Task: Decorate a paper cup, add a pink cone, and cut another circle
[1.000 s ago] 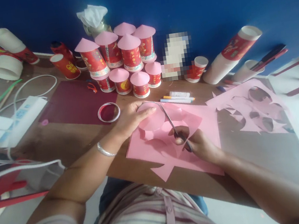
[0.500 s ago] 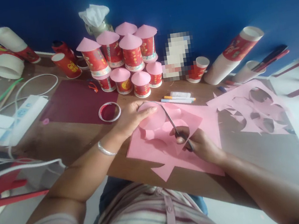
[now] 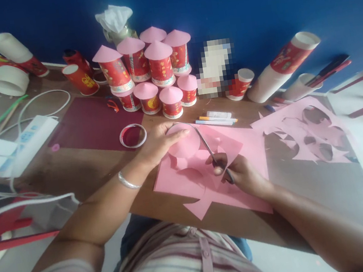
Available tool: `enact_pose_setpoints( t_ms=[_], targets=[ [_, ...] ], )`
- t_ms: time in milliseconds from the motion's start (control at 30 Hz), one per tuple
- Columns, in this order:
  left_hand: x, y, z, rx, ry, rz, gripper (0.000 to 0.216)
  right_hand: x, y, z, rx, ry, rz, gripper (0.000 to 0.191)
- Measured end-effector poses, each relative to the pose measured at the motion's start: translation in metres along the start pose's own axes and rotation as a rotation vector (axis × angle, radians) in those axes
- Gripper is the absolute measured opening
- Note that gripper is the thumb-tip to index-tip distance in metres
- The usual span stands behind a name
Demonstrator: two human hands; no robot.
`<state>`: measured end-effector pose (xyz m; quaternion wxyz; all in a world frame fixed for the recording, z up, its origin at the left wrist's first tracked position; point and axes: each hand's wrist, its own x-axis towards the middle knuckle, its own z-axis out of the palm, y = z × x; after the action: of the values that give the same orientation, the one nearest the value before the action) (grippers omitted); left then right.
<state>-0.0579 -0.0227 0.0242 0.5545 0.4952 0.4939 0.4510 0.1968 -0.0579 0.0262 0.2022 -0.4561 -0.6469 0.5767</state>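
Observation:
My left hand pinches a pink paper disc at its left side, thumb on top. In my right hand is a pair of scissors, fingers through the handles. The blades reach up and left to the disc's upper right edge, where the paper joins a loose pink offcut. Beneath both hands lie pink sheets with a pointed scrap at their near edge. Part of the scissor handle is hidden by my fingers and the paper.
Behind my hands stand several red paper cups with pink cone tops. A tape roll lies on the left, markers beyond the sheets. Pink paper with round holes is at right; a white power strip at far left.
The pink offcut by the scissors has shifted slightly left and down, and the disc has turned a little. Both hands stay in nearly the same place.

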Motion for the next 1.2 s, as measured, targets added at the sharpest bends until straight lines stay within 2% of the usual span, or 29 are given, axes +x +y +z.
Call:
enact_pose_setpoints(
  t_ms=[500, 700, 833, 1200],
  targets=[
    [-0.0011, 0.0021, -0.0008, 0.012, -0.011, -0.003, 0.037, 0.0001, -0.0039, -0.0022, -0.010, -0.007, -0.023, 0.032],
    [-0.0002, 0.0001, -0.0013, 0.036, 0.023, 0.003, 0.037, 0.0005, -0.0052, -0.0029, -0.039, -0.018, -0.043, 0.047],
    [0.0012, -0.0030, -0.0018, 0.013, 0.044, 0.028, 0.034, 0.0003, -0.0038, -0.0035, -0.045, -0.002, -0.063, 0.047],
    [-0.0022, 0.0040, 0.0003, 0.014, -0.020, 0.009, 0.037, 0.0001, -0.0013, -0.0013, -0.038, -0.016, -0.011, 0.045]
  ],
)
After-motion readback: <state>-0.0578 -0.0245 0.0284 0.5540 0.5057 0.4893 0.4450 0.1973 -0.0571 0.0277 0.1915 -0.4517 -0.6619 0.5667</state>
